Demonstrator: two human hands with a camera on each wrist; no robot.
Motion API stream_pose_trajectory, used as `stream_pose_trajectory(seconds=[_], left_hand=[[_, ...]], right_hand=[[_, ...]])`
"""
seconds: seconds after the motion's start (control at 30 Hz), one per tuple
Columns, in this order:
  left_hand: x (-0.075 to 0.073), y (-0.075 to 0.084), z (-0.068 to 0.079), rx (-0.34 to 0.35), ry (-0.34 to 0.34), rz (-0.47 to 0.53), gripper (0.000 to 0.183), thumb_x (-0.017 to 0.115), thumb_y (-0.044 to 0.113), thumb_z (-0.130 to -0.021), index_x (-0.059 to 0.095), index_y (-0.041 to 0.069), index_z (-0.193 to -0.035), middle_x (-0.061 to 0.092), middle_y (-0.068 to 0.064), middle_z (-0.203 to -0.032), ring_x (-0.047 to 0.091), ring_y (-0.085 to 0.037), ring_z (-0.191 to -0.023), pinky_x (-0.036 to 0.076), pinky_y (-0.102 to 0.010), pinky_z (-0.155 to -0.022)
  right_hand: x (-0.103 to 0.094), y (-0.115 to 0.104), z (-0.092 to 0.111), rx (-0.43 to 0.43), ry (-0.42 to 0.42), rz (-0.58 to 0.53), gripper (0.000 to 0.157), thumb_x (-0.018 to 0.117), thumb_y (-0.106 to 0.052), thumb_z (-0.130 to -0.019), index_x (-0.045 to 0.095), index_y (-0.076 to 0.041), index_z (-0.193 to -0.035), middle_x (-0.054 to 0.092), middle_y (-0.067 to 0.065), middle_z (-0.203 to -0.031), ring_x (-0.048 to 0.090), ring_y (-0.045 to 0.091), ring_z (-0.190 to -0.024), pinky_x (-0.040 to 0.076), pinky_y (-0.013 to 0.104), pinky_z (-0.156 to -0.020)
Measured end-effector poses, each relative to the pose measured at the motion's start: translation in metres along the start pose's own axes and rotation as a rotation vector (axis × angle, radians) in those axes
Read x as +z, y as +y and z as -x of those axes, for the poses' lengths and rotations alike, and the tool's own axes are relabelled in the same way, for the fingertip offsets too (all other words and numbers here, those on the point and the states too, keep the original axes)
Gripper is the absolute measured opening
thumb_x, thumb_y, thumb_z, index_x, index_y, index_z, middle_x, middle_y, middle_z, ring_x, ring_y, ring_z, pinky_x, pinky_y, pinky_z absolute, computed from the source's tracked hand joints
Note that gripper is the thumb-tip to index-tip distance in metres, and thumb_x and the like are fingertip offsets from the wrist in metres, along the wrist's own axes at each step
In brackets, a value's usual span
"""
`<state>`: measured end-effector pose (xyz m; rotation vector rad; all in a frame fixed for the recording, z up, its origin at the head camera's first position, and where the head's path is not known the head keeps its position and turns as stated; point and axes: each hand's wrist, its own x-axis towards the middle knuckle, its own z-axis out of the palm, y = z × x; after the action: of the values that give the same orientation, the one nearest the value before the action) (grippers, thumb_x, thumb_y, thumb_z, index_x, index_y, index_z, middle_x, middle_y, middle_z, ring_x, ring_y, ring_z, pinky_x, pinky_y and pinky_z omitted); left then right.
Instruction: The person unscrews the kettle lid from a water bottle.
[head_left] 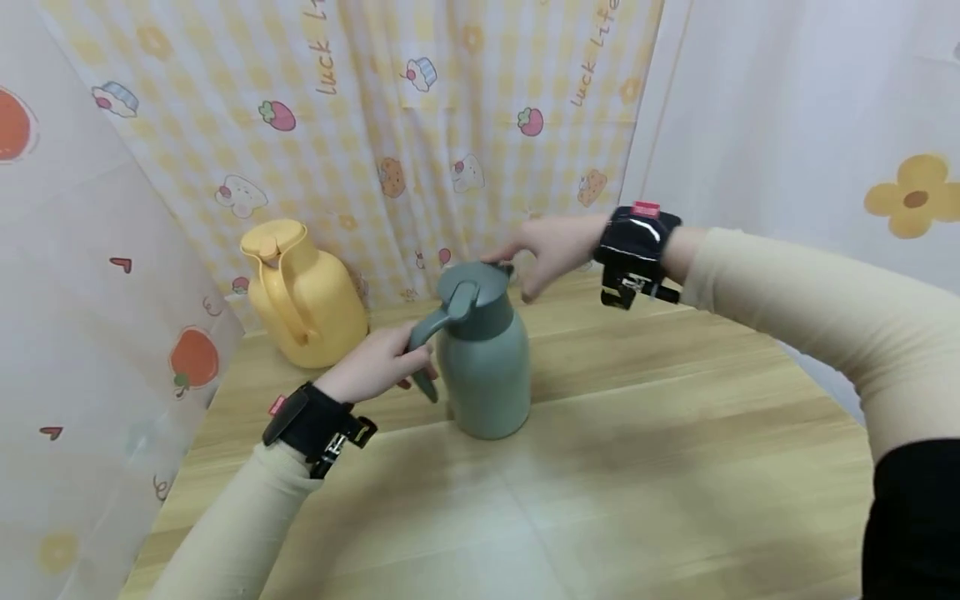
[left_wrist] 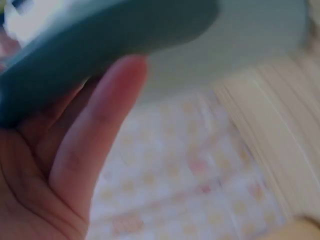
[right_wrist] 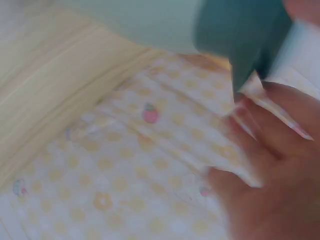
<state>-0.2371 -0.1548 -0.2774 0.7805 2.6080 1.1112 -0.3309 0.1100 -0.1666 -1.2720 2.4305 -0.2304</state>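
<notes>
Sleeves: two cream sleeves are stretching forward over the table, and at the right elbow black fabric is showing.
Wrists: a black strap with a small device, the left one and the right one, is sitting on each.
Left hand: here it is, the left hand is gripping the green jug's handle, thumb lying along it, fingers curling round behind.
Green jug: the green jug is standing upright on the table, round body below, darker lid on top, handle pointing towards the left hand.
Right hand: over at the far side of the lid, the right hand is hanging loose by the spout, thumb well apart from the forefinger; whether fingertips are touching, I cannot tell.
Yellow jug: behind and to the left, a yellow jug is standing near the curtain, handle facing forward.
Curtain: a yellow-checked curtain is hanging right behind it all, showing strawberries, cupcakes and "luck life" lettering, with white cloth hanging at the right.
</notes>
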Motion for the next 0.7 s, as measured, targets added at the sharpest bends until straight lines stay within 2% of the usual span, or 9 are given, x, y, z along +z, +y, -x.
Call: stream_pose_trajectory(seconds=[0.07, 0.1, 0.17, 0.27, 0.37, 0.47, 0.5, 0.57, 0.7], left_hand=[[0.002, -0.002, 0.007, -0.024, 0.022, -0.004, 0.014, 0.046, 0.013, -0.100, 0.054, 0.003, -0.097, 0.071, -0.004, -0.085, 0.068, -0.016, -0.078, 0.056, -0.036, -0.063], [0.003, -0.001, 0.008, -0.022, 0.018, 0.003, 0.014, 0.046, 0.013, -0.100, 0.054, 0.002, -0.097, 0.071, -0.004, -0.084, 0.068, -0.016, -0.077, 0.056, -0.035, -0.063], [0.007, 0.005, 0.009, 0.005, -0.008, 0.024, 0.018, 0.047, 0.017, -0.101, 0.056, 0.001, -0.097, 0.071, -0.004, -0.084, 0.069, -0.017, -0.077, 0.057, -0.035, -0.064], [0.012, 0.015, 0.009, 0.033, -0.017, 0.048, 0.027, 0.048, 0.024, -0.103, 0.059, 0.000, -0.098, 0.071, -0.005, -0.083, 0.068, -0.017, -0.076, 0.056, -0.034, -0.065], [0.017, 0.021, 0.009, 0.031, 0.008, 0.036, 0.032, 0.048, 0.030, -0.103, 0.062, 0.001, -0.096, 0.070, -0.004, -0.083, 0.066, -0.017, -0.075, 0.055, -0.033, -0.065], [0.020, 0.024, 0.009, 0.002, 0.067, 0.006, 0.035, 0.047, 0.033, -0.103, 0.063, 0.004, -0.094, 0.068, -0.002, -0.079, 0.063, -0.018, -0.071, 0.052, -0.033, -0.064], [0.021, 0.024, 0.010, -0.009, 0.084, -0.006, 0.035, 0.046, 0.033, -0.103, 0.063, 0.004, -0.094, 0.067, -0.001, -0.079, 0.062, -0.019, -0.070, 0.051, -0.033, -0.064], [0.023, 0.024, 0.010, -0.028, 0.108, -0.025, 0.035, 0.045, 0.034, -0.103, 0.063, 0.006, -0.095, 0.067, 0.000, -0.078, 0.061, -0.020, -0.068, 0.049, -0.033, -0.062], [0.026, 0.022, 0.013, -0.061, 0.121, -0.020, 0.036, 0.045, 0.036, -0.103, 0.064, 0.007, -0.094, 0.067, 0.000, -0.077, 0.061, -0.021, -0.068, 0.048, -0.033, -0.061]], right_hand=[[0.008, 0.004, 0.005, 0.027, -0.036, -0.041, 0.080, 0.073, -0.013, -0.077, 0.038, -0.012, -0.149, 0.031, 0.010, -0.154, 0.056, 0.027, -0.107, 0.046, 0.038, -0.084], [0.009, 0.003, 0.007, 0.043, -0.056, -0.048, 0.082, 0.073, -0.014, -0.077, 0.036, -0.011, -0.149, 0.025, 0.010, -0.157, 0.046, 0.030, -0.125, 0.042, 0.042, -0.095], [0.008, -0.002, 0.008, 0.048, -0.072, -0.026, 0.083, 0.072, -0.015, -0.077, 0.033, -0.007, -0.150, 0.020, 0.012, -0.158, 0.021, 0.032, -0.142, 0.029, 0.046, -0.108], [-0.005, -0.018, 0.007, 0.089, -0.079, -0.027, 0.082, 0.070, -0.018, -0.080, 0.031, -0.004, -0.150, 0.026, 0.014, -0.156, 0.027, 0.032, -0.141, 0.029, 0.049, -0.109], [-0.018, -0.032, 0.006, 0.088, -0.089, -0.039, 0.065, 0.066, -0.022, -0.084, 0.044, -0.002, -0.142, 0.043, 0.013, -0.146, 0.042, 0.029, -0.132, 0.036, 0.047, -0.105], [-0.022, -0.041, 0.002, 0.097, -0.068, -0.016, 0.033, 0.062, -0.033, -0.089, 0.065, -0.008, -0.111, 0.063, 0.002, -0.104, 0.057, 0.015, -0.095, 0.044, 0.032, -0.085], [-0.021, -0.044, 0.000, 0.103, -0.055, 0.013, 0.028, 0.061, -0.038, -0.090, 0.066, -0.011, -0.099, 0.060, -0.002, -0.089, 0.053, 0.011, -0.082, 0.042, 0.028, -0.075], [-0.017, -0.048, -0.005, 0.143, -0.029, 0.074, 0.035, 0.061, -0.049, -0.090, 0.062, -0.015, -0.083, 0.045, -0.007, -0.072, 0.039, 0.009, -0.066, 0.032, 0.027, -0.063], [-0.005, -0.059, -0.010, 0.178, -0.001, 0.148, 0.047, 0.063, -0.056, -0.087, 0.048, -0.016, -0.065, 0.032, -0.007, -0.060, 0.028, 0.009, -0.055, 0.025, 0.026, -0.056]])
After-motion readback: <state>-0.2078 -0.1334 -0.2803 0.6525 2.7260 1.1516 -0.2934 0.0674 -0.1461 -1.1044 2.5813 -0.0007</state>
